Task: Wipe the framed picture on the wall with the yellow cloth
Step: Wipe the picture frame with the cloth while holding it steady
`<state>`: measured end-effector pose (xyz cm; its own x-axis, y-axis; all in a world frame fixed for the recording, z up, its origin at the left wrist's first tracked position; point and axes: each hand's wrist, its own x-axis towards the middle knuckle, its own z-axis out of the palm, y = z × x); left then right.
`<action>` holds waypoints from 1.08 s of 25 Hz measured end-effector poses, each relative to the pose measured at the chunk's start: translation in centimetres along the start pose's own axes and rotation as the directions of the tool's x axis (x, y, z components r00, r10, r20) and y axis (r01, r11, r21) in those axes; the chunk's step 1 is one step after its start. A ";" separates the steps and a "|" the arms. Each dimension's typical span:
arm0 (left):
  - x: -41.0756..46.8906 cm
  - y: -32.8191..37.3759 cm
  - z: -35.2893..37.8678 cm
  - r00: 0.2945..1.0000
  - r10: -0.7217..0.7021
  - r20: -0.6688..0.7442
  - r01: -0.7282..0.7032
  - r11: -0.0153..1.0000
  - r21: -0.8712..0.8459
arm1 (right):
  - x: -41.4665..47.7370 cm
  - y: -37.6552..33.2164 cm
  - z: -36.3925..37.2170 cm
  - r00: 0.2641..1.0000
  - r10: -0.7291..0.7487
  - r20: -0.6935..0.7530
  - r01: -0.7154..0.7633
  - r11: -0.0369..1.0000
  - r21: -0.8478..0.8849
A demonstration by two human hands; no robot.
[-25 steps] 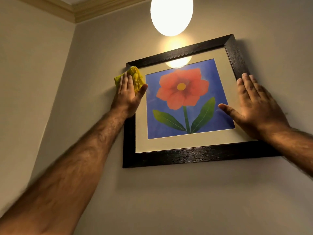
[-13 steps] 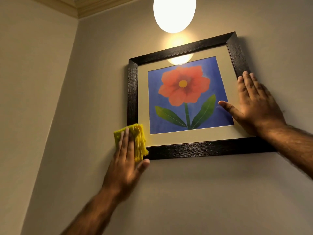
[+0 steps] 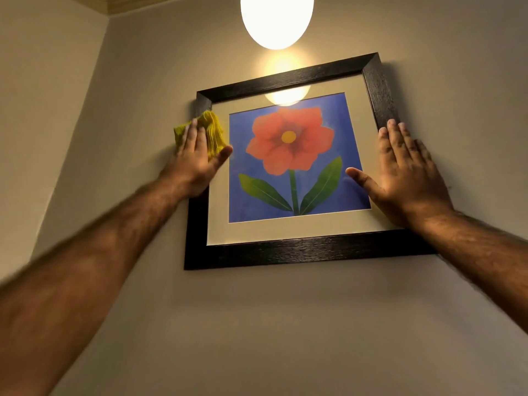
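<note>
A framed picture [image 3: 285, 252] with a dark wooden frame, cream mat and a red flower on blue hangs tilted on the beige wall. My left hand [image 3: 197, 164] presses a folded yellow cloth [image 3: 213, 132] flat against the upper part of the frame's left side, fingers spread over it. My right hand [image 3: 405, 172] lies flat and open against the right side of the frame, thumb stretched onto the blue print. The cloth's lower part is hidden under my left hand.
A glowing round lamp [image 3: 276, 18] hangs just above the picture and reflects in its glass. A room corner [image 3: 97, 81] runs down the wall to the left. Bare wall [image 3: 285, 338] lies below the frame.
My left hand with the cloth has swept up the left side of the frame from its bottom left corner to the upper left. My right hand stays on the right side.
</note>
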<state>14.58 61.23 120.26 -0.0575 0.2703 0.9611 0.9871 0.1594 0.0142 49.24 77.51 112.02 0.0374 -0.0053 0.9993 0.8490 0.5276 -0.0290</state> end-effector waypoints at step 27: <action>-10.8 -1.6 3.3 0.996 0.083 -0.016 -0.083 0.997 0.011 | -0.3 0.0 0.4 1.000 -0.005 -0.012 0.005 1.000 0.025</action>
<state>13.16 61.18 108.99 0.0270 0.2671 0.9633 0.9868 0.1471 -0.0684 49.06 77.83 111.74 0.0395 -0.0178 0.9991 0.8357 0.5487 -0.0233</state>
